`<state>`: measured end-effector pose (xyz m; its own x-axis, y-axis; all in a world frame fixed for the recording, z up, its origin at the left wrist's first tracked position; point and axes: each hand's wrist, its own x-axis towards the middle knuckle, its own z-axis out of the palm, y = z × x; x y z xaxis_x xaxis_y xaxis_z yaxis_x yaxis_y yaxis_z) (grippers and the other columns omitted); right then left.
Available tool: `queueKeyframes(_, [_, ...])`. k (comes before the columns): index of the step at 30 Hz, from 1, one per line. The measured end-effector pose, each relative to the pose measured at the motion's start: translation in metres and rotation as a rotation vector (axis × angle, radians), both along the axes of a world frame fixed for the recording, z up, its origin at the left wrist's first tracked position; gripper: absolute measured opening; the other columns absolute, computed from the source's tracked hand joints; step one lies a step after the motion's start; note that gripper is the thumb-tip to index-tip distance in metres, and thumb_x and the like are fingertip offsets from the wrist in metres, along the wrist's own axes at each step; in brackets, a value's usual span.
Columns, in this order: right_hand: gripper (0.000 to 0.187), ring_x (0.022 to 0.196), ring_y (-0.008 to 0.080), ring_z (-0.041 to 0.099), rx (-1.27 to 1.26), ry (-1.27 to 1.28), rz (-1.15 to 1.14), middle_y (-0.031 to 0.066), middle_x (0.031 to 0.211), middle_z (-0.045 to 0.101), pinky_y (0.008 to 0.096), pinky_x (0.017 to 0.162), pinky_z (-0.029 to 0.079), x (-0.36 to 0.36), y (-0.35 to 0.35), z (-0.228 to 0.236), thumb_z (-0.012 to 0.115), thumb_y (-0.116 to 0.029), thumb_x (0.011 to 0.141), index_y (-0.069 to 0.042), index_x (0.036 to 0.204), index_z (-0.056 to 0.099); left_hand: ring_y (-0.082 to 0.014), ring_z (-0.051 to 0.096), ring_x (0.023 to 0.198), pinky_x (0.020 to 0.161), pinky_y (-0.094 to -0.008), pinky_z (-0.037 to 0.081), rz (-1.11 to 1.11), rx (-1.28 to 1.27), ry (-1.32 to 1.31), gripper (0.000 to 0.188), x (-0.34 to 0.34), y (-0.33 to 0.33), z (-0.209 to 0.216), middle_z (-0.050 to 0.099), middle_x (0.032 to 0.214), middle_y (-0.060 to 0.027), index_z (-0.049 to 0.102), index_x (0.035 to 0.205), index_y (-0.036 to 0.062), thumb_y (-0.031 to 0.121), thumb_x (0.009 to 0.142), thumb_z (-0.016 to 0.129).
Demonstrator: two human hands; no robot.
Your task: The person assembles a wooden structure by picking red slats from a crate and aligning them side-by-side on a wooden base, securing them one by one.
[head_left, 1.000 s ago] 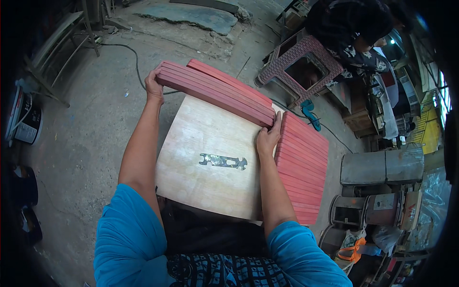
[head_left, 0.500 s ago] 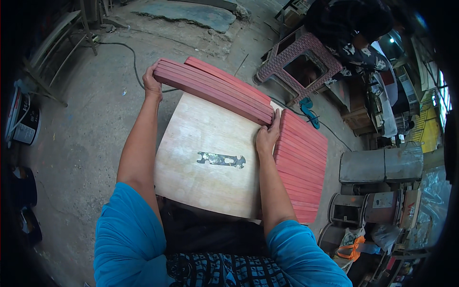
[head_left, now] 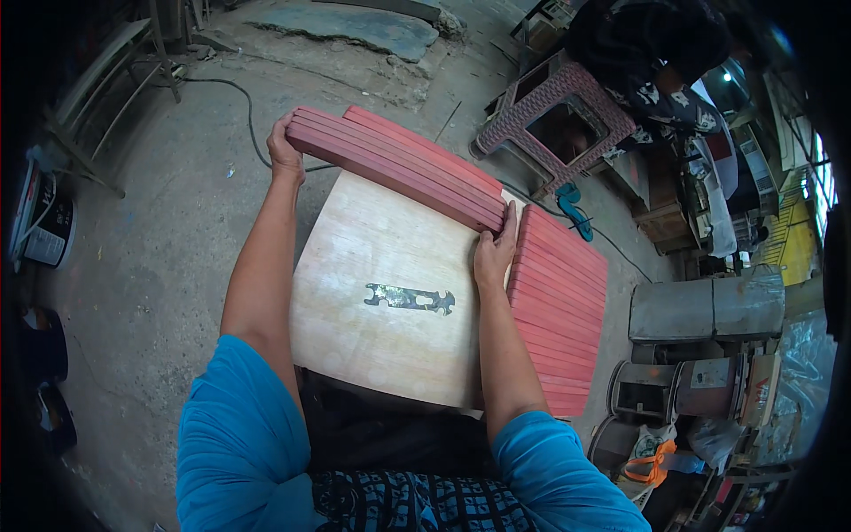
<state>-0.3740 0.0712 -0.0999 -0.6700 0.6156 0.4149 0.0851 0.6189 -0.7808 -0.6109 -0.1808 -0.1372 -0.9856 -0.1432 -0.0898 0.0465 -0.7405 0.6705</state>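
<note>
Several long red-painted wooden strips (head_left: 394, 168) lie side by side along the far part of a pale plywood board (head_left: 381, 253). Around their left end wraps my left hand (head_left: 285, 158). At the other end, my right hand (head_left: 496, 253) grips the same strips, its fingers reaching up between them and a second row of red strips (head_left: 558, 310). That second row runs along the board's right side. Near the board's middle lies a flat metal wrench (head_left: 409, 298), worn and patchy, touched by neither hand.
A woven-pattern plastic stool (head_left: 558, 124) stands at the far right, with a person in dark clothes (head_left: 656, 62) beside it. Teal sandals (head_left: 574, 213) and a cable (head_left: 248, 115) lie on the floor. Metal drums (head_left: 643, 390) fill the right; paint buckets (head_left: 49, 222) stand left.
Almost nothing differs. My right hand has shifted very slightly at the strips' right end; the strips and the wrench stay in place.
</note>
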Motion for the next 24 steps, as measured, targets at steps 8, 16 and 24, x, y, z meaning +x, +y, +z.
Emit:
queueKeyframes(8, [0.066, 0.12, 0.0312, 0.043, 0.064, -0.041, -0.018, 0.0237, 0.128, 0.043, 0.0317, 0.1, 0.032, 0.0011, -0.0017, 0.0039, 0.037, 0.011, 0.068, 0.003, 0.133, 0.03, -0.0216, 0.056, 0.098, 0.087, -0.0307, 0.041, -0.007, 0.018, -0.018, 0.039, -0.0038, 0.0016, 0.0011, 0.06, 0.101, -0.0099, 0.059, 0.106, -0.0011, 0.027, 0.081, 0.049])
queueKeyframes(16, [0.067, 0.119, 0.0323, 0.043, 0.121, -0.04, -0.017, 0.0245, 0.127, 0.044, 0.0327, 0.1, 0.032, 0.0, 0.0029, -0.0027, 0.035, 0.012, 0.066, 0.003, 0.133, 0.03, -0.0221, 0.055, 0.1, 0.088, -0.031, 0.04, -0.022, 0.008, -0.033, 0.04, -0.0095, 0.0031, 0.0012, 0.059, 0.104, -0.0108, 0.058, 0.108, -0.0008, 0.027, 0.082, 0.047])
queueKeyframes(24, [0.069, 0.12, 0.0324, 0.043, 0.065, -0.034, -0.007, 0.0255, 0.127, 0.043, 0.0324, 0.101, 0.031, 0.0017, 0.0031, -0.0002, 0.036, 0.011, 0.066, 0.004, 0.134, 0.028, -0.022, 0.052, 0.107, 0.093, -0.0313, 0.037, -0.079, -0.026, -0.042, 0.043, -0.0048, 0.0018, 0.0063, 0.057, 0.111, -0.0115, 0.055, 0.113, -0.0006, 0.03, 0.085, 0.042])
